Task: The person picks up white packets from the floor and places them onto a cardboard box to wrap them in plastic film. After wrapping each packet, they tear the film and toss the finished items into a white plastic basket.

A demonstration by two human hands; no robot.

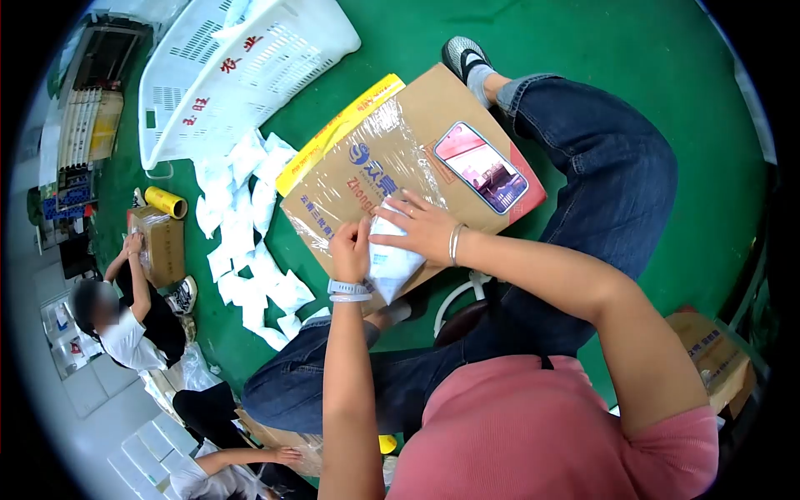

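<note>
A white packet [393,265] with faint printing lies on a large cardboard box [442,108] between my knees. My left hand [351,252] is closed at the packet's left edge, with the thumb near its top. My right hand [427,229] rests across the upper part of the packet, fingers stretched out over it. Clear film and a yellow strip [333,133] cover part of the box. A phone [482,168] lies on the box's right side, beyond my right hand.
Several white packets [237,221] are heaped on the green floor beside a tipped white plastic basket [250,75]. Two people work at the left, one at a small box [162,250] with a yellow tape roll [166,202]. Another carton [708,354] stands at right.
</note>
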